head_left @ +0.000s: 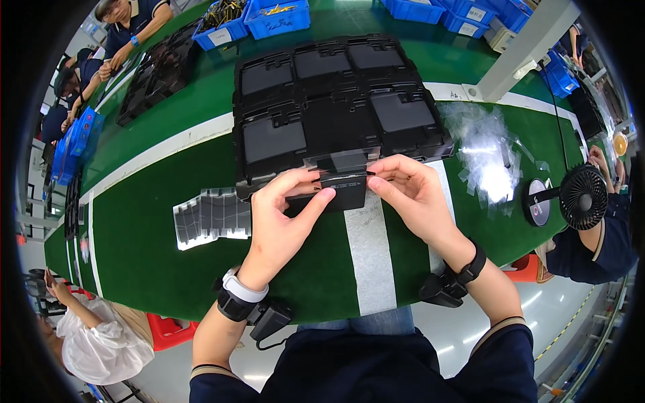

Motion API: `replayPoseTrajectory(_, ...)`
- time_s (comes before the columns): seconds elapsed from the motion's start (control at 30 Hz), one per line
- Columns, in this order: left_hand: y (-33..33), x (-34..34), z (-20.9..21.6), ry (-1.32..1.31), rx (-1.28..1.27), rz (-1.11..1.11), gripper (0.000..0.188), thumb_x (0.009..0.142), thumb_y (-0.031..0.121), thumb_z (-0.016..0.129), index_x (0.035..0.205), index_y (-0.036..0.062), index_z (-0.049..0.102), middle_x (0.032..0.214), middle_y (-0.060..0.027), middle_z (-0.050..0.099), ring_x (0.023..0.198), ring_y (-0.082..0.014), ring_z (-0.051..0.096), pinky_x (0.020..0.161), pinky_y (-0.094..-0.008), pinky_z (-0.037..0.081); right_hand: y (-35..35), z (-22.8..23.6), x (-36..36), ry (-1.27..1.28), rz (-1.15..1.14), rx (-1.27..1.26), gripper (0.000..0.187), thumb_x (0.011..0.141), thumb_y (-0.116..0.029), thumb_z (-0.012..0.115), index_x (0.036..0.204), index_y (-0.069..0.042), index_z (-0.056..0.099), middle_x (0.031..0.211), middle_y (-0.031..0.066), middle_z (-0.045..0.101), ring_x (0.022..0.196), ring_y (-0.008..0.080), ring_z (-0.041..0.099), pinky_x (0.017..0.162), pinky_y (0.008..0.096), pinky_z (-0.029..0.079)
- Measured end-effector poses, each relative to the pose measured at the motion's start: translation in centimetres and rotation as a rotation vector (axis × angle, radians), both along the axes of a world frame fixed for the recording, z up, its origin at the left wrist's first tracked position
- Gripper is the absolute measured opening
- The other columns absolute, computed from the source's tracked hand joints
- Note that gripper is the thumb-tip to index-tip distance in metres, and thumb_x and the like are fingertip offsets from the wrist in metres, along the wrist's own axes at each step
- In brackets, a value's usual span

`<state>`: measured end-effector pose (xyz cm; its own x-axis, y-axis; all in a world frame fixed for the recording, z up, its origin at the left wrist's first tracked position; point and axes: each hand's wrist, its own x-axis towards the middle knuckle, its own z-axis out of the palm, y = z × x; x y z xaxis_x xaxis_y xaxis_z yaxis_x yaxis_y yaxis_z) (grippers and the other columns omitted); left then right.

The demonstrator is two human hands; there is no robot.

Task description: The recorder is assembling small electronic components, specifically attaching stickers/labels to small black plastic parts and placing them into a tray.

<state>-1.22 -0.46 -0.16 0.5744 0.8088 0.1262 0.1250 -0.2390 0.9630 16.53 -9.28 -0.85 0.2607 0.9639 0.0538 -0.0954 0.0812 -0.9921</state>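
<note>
Between my hands is a dark, flat rectangular panel (346, 196), held near the front edge of a black moulded tray (332, 117). My left hand (282, 211) pinches the panel's left side between thumb and fingers. On its right side, my right hand (415, 200) grips with thumb and fingertips. A strip of clear film (341, 161) shows along the panel's upper edge; how far it is attached I cannot tell. Several similar dark panels (406, 111) lie in the tray's compartments, while the front middle one shows bare tray.
A sheet of dark strips (211, 218) lies left of my hands. Clear film pieces (487, 151) are heaped at right, near a small black fan (583, 197) and a metal post (527, 50). Blue bins (279, 19) line the far side. Other people sit around the green table.
</note>
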Motion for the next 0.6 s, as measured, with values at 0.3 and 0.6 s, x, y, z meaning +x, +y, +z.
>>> replayPoseTrajectory(0.3, -0.7, -0.1, 0.3, -0.076, 0.044, 0.014, 0.023, 0.072, 0.0, 0.071, 0.092, -0.0043, 0.061, 0.088, -0.0113, 0.065, 0.079, -0.0152, 0.065, 0.072, -0.0246, 0.052, -0.5, 0.5, -0.2, -0.234, -0.091, 0.143, 0.01, 0.082, -0.004, 0.062, 0.09, 0.002, 0.063, 0.087, 0.0061, 0.063, 0.082, 0.0111, 0.06, 0.076, 0.0237, 0.048)
replayPoseTrajectory(0.6, -0.6, -0.7, 1.0, -0.174, -0.249, -0.158, 0.025, 0.073, -0.006, 0.068, 0.096, -0.0034, 0.057, 0.079, -0.0083, 0.063, 0.071, -0.0117, 0.063, 0.067, -0.0222, 0.051, -0.7, 1.2, 0.0, -0.041, 0.048, 0.012, 0.009, 0.084, -0.005, 0.06, 0.089, 0.003, 0.061, 0.076, 0.0003, 0.06, 0.071, 0.0072, 0.057, 0.067, 0.0206, 0.046)
